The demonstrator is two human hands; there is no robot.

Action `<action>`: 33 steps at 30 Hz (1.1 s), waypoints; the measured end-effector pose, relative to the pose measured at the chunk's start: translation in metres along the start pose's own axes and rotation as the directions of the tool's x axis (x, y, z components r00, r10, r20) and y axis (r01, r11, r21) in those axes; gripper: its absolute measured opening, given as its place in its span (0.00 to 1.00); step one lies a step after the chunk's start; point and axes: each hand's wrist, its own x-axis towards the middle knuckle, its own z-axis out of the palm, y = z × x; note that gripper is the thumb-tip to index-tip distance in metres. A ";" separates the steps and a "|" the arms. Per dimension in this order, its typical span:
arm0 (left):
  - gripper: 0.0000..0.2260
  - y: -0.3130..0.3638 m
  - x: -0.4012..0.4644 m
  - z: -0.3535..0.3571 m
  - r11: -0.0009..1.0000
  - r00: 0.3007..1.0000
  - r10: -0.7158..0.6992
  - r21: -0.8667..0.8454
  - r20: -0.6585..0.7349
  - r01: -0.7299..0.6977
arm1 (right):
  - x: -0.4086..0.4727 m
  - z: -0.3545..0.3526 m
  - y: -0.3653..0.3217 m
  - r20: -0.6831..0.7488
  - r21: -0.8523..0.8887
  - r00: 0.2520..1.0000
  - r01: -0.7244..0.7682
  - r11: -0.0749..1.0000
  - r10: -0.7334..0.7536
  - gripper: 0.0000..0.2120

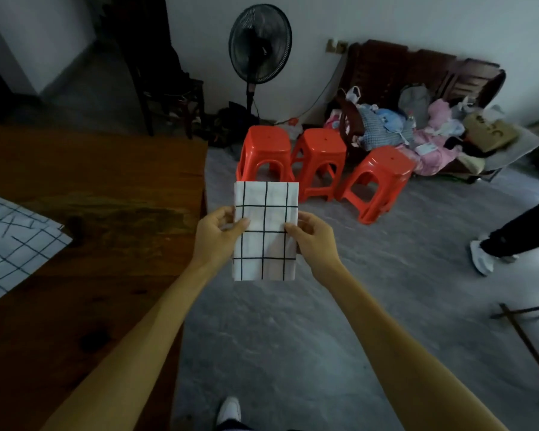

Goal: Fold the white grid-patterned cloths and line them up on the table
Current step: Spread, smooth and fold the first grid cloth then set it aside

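A folded white cloth with a black grid is held upright in the air, over the floor just right of the table's edge. My left hand pinches its left edge, thumb on the front. My right hand pinches its right edge the same way. On the wooden table, at the far left, lies another white grid-patterned cloth, spread out and partly cut off by the frame.
Three red plastic stools stand on the grey floor beyond the cloth. A black standing fan is behind them. A pile of clothes on a bench sits at the right. Another person's leg and white shoe are at the right edge.
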 end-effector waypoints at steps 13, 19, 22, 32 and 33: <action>0.09 -0.026 0.172 0.083 0.987 0.961 -0.119 0.075 -0.249 0.142 | 0.236 -0.011 0.017 0.233 0.090 0.972 -0.037 0.995 0.015 0.06; 0.06 -0.001 0.251 0.131 0.984 0.907 -0.117 0.074 -0.404 0.160 | 0.347 -0.030 -0.017 0.356 0.120 0.934 -0.017 0.993 -0.027 0.05; 0.06 0.012 0.291 0.139 0.985 0.871 -0.113 0.063 -0.478 0.162 | 0.393 -0.028 -0.037 0.441 0.134 0.896 -0.009 0.991 -0.051 0.06; 0.05 -0.023 0.415 0.120 0.977 0.791 -0.139 0.049 -0.596 0.209 | 0.537 0.047 -0.039 0.563 0.132 0.826 -0.066 0.989 -0.020 0.05; 0.05 -0.030 0.429 0.113 0.975 0.780 -0.149 0.040 -0.608 0.217 | 0.550 0.060 -0.040 0.574 0.121 0.819 -0.068 0.990 -0.014 0.05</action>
